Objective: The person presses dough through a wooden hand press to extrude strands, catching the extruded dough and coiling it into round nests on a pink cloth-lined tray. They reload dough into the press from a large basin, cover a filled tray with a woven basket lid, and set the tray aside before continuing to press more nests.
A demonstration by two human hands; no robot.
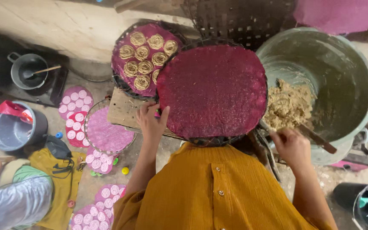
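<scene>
Head view | left hand (151, 121) grips cloth-covered tray (213, 90) edge | right hand (294, 147) closed on spatula (318, 139)

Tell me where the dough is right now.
In the head view, the dough lies in the big grey basin at right, beside the maroon cloth-covered tray, just above the right hand.

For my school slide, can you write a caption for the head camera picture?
Left hand steadies a cloth-covered woven tray while the right hand dips a wooden tool into a dough tub.
</scene>
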